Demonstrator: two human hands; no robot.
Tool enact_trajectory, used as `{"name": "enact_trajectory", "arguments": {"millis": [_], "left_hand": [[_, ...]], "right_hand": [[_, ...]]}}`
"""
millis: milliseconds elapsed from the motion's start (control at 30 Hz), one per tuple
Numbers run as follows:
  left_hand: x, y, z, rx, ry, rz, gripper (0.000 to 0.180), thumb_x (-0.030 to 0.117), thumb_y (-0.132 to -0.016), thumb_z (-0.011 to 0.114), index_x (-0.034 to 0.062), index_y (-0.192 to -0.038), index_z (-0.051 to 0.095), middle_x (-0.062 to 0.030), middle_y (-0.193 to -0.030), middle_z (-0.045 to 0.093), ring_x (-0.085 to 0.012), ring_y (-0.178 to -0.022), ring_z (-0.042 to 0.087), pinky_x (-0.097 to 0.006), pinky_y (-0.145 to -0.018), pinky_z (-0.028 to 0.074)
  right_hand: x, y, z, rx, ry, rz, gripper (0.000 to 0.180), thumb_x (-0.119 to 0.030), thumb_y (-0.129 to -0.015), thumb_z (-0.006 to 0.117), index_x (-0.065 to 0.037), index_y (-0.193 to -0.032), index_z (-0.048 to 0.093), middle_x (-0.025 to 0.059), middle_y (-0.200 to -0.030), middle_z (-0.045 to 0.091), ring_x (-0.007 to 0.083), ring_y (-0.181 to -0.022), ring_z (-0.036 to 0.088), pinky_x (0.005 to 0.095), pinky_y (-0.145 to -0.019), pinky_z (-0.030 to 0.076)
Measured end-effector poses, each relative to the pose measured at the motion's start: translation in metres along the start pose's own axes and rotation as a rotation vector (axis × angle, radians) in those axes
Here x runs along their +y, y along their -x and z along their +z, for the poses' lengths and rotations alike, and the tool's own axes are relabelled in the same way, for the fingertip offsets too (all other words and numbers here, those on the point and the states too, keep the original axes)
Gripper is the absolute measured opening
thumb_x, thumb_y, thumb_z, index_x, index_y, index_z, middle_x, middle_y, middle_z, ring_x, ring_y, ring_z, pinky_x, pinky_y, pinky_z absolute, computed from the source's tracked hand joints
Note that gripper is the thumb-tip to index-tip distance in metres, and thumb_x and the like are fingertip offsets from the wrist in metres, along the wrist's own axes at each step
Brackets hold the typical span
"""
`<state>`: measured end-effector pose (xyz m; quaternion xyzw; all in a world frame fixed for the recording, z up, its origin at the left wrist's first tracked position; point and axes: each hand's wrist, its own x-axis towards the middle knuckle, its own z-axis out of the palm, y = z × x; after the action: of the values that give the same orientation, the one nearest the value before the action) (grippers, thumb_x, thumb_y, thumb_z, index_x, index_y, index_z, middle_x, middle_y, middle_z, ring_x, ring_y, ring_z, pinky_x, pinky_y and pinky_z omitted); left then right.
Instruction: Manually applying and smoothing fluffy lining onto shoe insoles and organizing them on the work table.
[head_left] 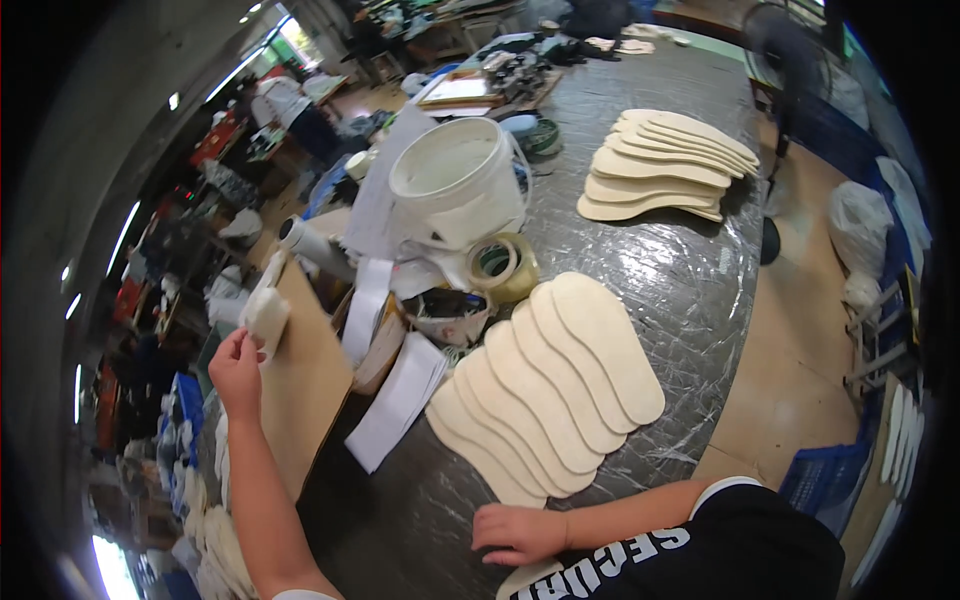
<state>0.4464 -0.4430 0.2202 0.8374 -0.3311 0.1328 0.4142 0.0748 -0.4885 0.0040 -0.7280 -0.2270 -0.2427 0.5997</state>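
Left hand (236, 372) pinching white pad (268, 312), right hand (518, 533) flat, released, white bucket (455, 180) contents unclear

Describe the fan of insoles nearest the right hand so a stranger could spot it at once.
Start at the big white bucket on the plastic-wrapped table, then drop past the tape roll. The fanned insoles lie there, just above the right hand. Unlike the far insole stack, they are spread in one overlapping row.

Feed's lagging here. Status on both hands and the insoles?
Left hand pinching small white roll. Right hand flat on table, empty, beside fanned row of pale flat insoles. White paper strips between the hands.
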Motion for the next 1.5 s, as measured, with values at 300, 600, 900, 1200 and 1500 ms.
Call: {"name": "enact_trajectory", "arguments": {"millis": [300,600,900,1200,1500], "left_hand": [[0.062,0.242,-0.098,-0.172,0.787,-0.222,0.015,-0.009,-0.081,0.056,-0.0065,-0.093,0.066,-0.012,-0.09,0.068,-0.0174,-0.08,0.065,-0.029,-0.076,0.052],[0.011,0.406,-0.056,-0.207,0.993,-0.819,0.013,0.007,-0.093,0.056,-0.0042,-0.098,0.06,-0.0124,-0.089,0.064,-0.022,-0.076,0.064,-0.034,-0.073,0.055],[0.004,0.425,-0.034,-0.209,0.311,-0.82,0.034,0.025,-0.089,0.066,-0.0031,-0.106,0.056,-0.0117,-0.092,0.061,-0.0206,-0.069,0.063,-0.033,-0.063,0.052],[0.032,0.408,-0.036,-0.389,-0.405,-0.29,0.039,0.018,-0.075,0.074,0.0,-0.107,0.06,-0.017,-0.11,0.057,-0.0342,-0.102,0.056,-0.042,-0.085,0.048],[0.039,0.389,-0.075,-0.362,-0.406,-0.176,0.015,0.003,-0.076,0.058,-0.001,-0.09,0.064,-0.0119,-0.084,0.065,-0.0281,-0.083,0.063,-0.039,-0.075,0.051]], "right_hand": [[-0.006,-0.015,0.006,0.194,-1.371,0.834,0.062,-0.044,-0.097,0.047,-0.013,-0.145,0.024,0.0178,-0.132,0.049,0.0319,-0.123,0.05,0.044,-0.102,0.042],[-0.009,-0.033,0.041,0.415,-1.226,1.125,0.067,0.004,-0.089,0.055,-0.006,-0.145,0.02,0.0213,-0.13,0.049,0.0315,-0.11,0.057,0.0446,-0.095,0.048],[-0.035,-0.032,0.11,0.233,-0.418,0.971,0.062,-0.01,-0.084,0.062,0.003,-0.138,0.032,0.0137,-0.095,0.061,0.0174,-0.067,0.062,0.0298,-0.058,0.053],[-0.006,-0.031,0.099,-0.146,-0.205,0.998,0.031,-0.018,-0.088,0.059,0.002,-0.111,0.058,0.0082,-0.081,0.064,0.0181,-0.064,0.064,0.0297,-0.054,0.051],[-0.003,-0.01,0.108,0.26,-1.326,1.454,0.07,-0.049,-0.094,0.048,0.0,-0.14,0.028,0.0256,-0.132,0.043,0.0413,-0.119,0.05,0.0506,-0.104,0.038]]}}
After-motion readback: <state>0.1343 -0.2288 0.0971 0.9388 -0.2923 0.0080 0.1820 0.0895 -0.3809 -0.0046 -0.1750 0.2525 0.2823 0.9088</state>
